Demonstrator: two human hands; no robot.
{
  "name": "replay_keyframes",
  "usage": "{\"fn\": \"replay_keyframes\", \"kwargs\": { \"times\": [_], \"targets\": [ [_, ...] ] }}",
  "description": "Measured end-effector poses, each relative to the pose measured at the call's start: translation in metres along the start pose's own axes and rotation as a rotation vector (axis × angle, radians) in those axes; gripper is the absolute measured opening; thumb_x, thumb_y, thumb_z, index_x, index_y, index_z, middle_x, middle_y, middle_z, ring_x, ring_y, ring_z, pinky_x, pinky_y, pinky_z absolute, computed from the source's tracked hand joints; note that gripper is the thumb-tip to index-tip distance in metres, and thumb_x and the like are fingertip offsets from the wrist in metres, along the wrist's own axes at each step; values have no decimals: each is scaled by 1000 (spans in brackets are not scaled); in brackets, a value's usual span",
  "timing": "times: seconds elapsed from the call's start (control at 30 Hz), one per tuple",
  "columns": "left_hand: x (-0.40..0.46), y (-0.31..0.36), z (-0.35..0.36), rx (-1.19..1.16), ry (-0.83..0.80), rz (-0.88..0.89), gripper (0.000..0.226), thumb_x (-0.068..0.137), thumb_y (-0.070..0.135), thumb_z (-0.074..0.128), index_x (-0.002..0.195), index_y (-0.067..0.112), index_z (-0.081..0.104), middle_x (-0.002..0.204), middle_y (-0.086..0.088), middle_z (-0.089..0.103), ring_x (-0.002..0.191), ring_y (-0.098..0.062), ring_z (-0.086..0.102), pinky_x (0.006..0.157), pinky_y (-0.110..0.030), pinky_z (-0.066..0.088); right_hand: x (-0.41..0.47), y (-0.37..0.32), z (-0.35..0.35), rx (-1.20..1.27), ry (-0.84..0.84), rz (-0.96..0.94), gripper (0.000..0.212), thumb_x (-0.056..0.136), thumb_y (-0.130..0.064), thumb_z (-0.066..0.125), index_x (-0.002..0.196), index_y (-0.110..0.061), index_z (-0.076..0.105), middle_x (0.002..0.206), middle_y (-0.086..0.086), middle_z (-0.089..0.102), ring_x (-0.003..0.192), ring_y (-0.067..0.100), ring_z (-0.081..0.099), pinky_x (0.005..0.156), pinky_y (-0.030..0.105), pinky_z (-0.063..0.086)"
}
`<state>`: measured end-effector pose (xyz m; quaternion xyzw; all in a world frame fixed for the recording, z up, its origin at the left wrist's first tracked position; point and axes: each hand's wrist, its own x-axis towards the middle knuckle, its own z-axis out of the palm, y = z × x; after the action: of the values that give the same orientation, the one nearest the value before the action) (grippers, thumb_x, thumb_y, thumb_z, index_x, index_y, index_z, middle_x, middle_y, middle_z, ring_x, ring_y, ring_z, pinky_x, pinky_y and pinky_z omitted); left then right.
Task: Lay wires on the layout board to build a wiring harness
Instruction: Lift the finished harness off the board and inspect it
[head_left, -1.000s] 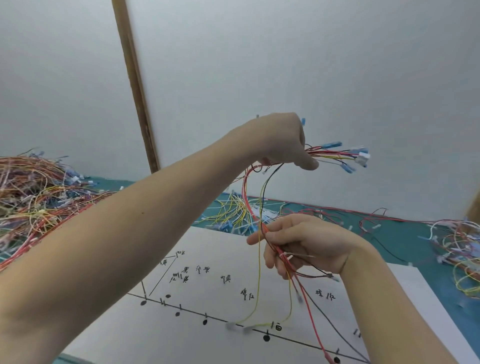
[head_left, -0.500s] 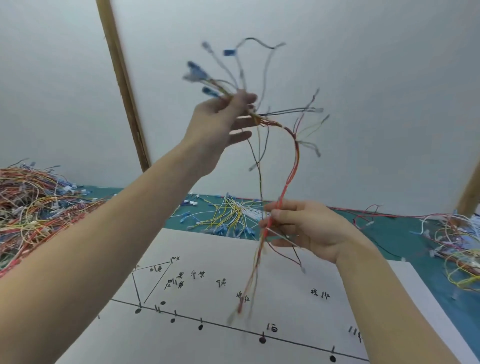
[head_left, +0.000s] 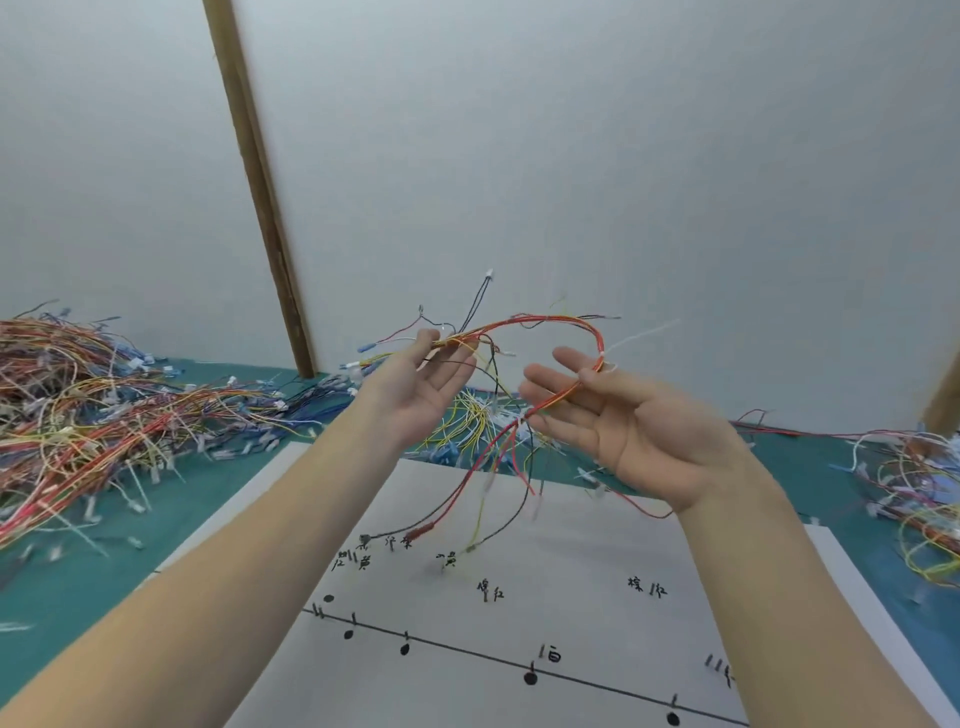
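Observation:
A wire bundle (head_left: 545, 319) of red, orange, yellow and black wires arcs in the air between my hands. My left hand (head_left: 421, 384), palm up, pinches one end of it between thumb and fingers. My right hand (head_left: 623, 421) is spread with straight fingers, and the bundle runs across them below the thumb. Loose wire ends (head_left: 467, 519) with terminals hang from there down to the white layout board (head_left: 597, 545). The board lies flat, marked with a black line, dots and handwritten labels.
A big heap of mixed wires (head_left: 104, 405) covers the green mat on the left. A smaller yellow and blue pile (head_left: 467, 421) lies behind the board, another tangle (head_left: 924, 478) at the right edge. A wooden strip (head_left: 260, 182) runs up the white wall.
My left hand came down from high up with the bundle's end. My right hand opened from its grip and turned palm up, and the bundle now arcs between both hands.

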<state>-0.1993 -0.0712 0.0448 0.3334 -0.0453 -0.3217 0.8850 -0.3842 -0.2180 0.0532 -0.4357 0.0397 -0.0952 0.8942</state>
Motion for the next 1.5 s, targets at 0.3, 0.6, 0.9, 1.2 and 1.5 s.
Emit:
{"fn": "replay_keyframes", "kwargs": {
  "times": [0.3,0.6,0.9,1.2,1.5],
  "targets": [
    [-4,-19,-5,26,-56,-80,16,101,14,64,115,8,69,121,-20,71,105,-35,75,67,-40,64,1,0,6,60,13,-50,26,101,2,45,118,-5,62,116,26,73,104,40,74,73,41,64],
    [-25,-33,-2,50,-253,-93,19,92,8,66,109,12,72,117,-17,74,105,-30,75,97,-43,58,1,-9,11,421,177,-175,21,104,4,42,98,-6,60,111,30,73,103,45,72,78,47,63],
    [-39,-45,3,119,-214,-130,16,99,8,60,107,10,74,107,-17,77,96,-28,78,86,-39,63,3,-13,9,532,315,-249,18,104,5,44,94,-4,56,92,33,74,107,46,70,77,48,62],
    [-38,-52,0,210,-237,-140,33,85,3,68,117,-1,69,117,-20,74,104,-25,75,93,-35,60,2,-9,11,394,296,-208,15,103,5,45,99,-6,55,98,33,74,113,48,68,82,48,63],
    [-50,-46,5,359,-347,134,70,69,10,84,135,17,61,121,-9,75,108,-20,72,91,-41,56,-3,-4,9,38,222,-135,17,103,-4,47,102,-18,57,106,17,78,92,33,77,75,40,65]
  ]
}}
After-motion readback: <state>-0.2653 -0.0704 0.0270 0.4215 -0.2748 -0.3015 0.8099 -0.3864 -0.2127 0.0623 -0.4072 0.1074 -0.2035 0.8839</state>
